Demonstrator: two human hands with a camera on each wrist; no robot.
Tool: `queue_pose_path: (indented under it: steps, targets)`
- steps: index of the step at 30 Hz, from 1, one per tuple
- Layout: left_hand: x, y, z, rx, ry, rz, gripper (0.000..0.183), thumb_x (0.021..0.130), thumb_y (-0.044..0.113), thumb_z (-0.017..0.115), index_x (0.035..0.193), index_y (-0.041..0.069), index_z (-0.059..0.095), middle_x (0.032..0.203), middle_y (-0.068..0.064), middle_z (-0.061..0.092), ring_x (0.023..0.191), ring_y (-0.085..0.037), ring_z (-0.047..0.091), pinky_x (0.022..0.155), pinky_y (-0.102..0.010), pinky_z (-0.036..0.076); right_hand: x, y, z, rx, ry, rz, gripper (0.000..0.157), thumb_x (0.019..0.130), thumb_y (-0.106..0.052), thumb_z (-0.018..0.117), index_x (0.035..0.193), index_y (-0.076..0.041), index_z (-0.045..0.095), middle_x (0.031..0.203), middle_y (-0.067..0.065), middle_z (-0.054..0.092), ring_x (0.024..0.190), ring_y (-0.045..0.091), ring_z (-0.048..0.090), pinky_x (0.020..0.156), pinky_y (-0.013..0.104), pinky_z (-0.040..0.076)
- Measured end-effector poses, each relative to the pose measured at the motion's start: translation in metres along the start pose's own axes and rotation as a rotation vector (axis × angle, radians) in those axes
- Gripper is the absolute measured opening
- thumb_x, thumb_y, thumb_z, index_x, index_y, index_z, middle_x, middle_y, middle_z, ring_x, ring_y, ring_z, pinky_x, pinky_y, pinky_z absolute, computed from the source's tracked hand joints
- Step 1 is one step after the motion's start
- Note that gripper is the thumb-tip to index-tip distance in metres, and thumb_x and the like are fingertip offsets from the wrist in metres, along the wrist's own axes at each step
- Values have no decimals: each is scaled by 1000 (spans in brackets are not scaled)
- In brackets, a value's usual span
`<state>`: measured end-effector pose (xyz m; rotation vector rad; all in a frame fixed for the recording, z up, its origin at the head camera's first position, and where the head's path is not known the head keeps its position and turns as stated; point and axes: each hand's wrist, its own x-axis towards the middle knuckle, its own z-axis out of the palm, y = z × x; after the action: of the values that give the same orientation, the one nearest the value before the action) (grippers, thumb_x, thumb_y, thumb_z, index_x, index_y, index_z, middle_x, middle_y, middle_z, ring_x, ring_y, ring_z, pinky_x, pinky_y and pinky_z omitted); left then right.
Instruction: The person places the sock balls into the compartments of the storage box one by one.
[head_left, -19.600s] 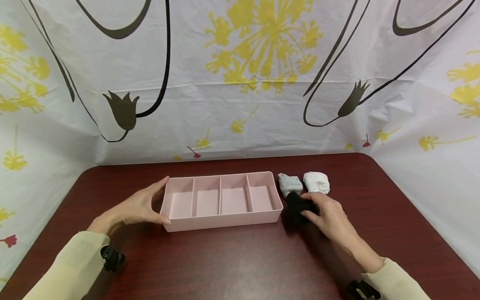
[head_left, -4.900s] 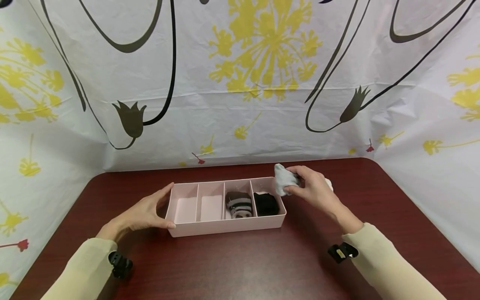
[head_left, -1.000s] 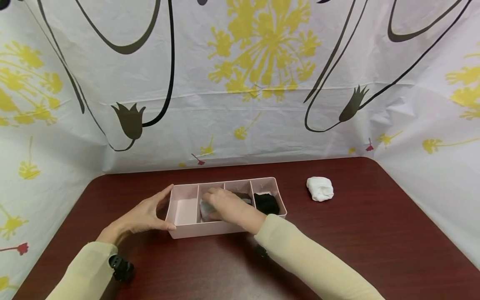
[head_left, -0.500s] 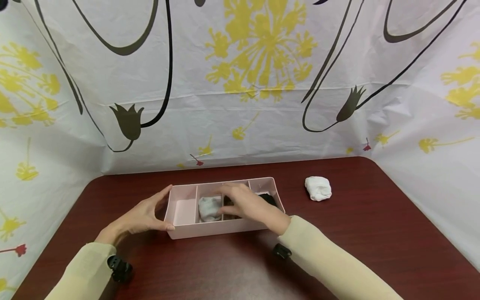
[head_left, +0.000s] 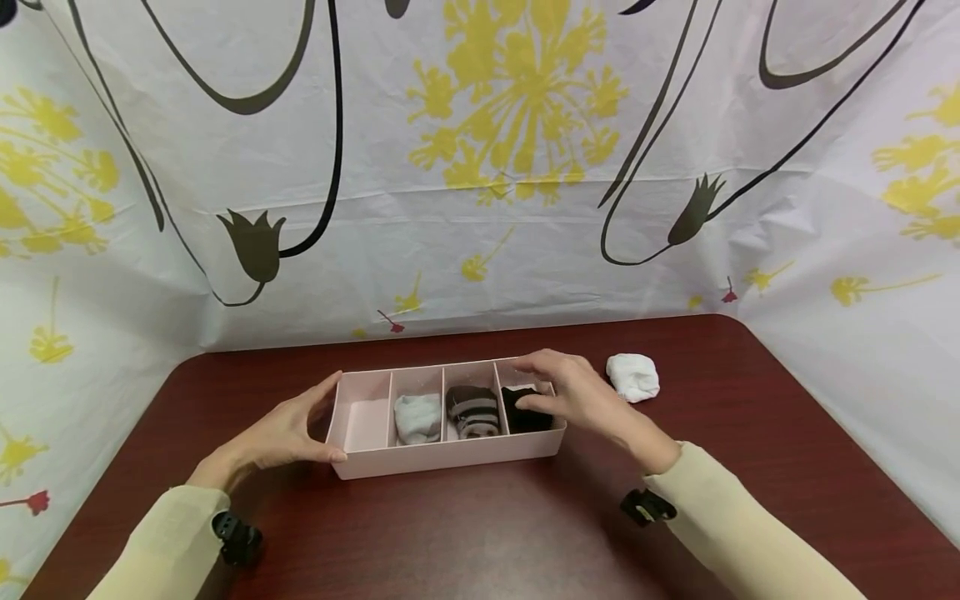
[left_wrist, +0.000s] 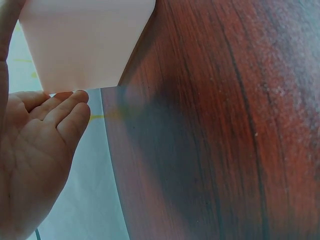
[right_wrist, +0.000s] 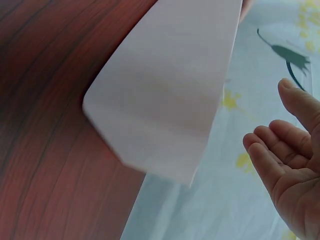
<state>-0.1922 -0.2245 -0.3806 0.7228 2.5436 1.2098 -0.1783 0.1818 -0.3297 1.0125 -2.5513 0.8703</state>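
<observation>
Centre left of frame, the left hand (head_left: 277, 429) clamps its fingers on the pink box (head_left: 450, 461), likely steadying it. Dividers (head_left: 444, 402) separate grey bundle (head_left: 417, 418), striped bundle (head_left: 474, 410) and black bundle (head_left: 527, 419). The right hand (head_left: 583, 396) hovers empty, fingers apart; 1 white bundle (head_left: 633, 377) lies on the desk (head_left: 450, 533), right.

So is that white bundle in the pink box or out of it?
Out. The white bundle lies on the table, to the right of the pink box and apart from it.
</observation>
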Motion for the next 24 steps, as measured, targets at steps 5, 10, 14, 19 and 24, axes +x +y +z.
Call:
queue_pose_path:
  steps: [5,10,14,19,24]
  targets:
    - [1,0,0,-8,-4,-9,114,68,27,84,151,3,10,151,-25,24,134,-42,33,103,-47,35,-15,15,-19,18,26,71,43,74,-8,78,113,1,64,107,14,67,98,26,65,82,37,53]
    - [3,-1,0,-13,-3,-6,114,67,27,85,151,2,11,151,-25,23,134,-42,33,103,-35,37,-33,37,-41,-40,74,153,43,73,-6,79,113,1,64,110,15,67,99,30,65,82,38,53]
    - [3,-2,0,-3,-2,-16,114,67,28,85,151,2,11,152,-23,23,134,-40,34,101,-29,36,-47,54,-55,-118,106,195,40,73,-6,79,110,0,65,107,14,68,96,30,66,80,38,52]
    - [2,-1,-1,3,-5,-19,114,67,28,85,151,3,11,152,-22,24,135,-40,34,102,-31,35,-62,71,-66,-116,94,274,40,75,-7,77,111,4,64,109,18,66,100,34,64,83,41,50]
    - [1,-1,-1,-3,-7,13,114,67,26,85,150,1,11,151,-25,24,134,-42,33,100,-23,35,-72,88,-71,-110,68,358,43,78,-10,76,116,4,61,114,22,63,102,39,63,83,45,50]
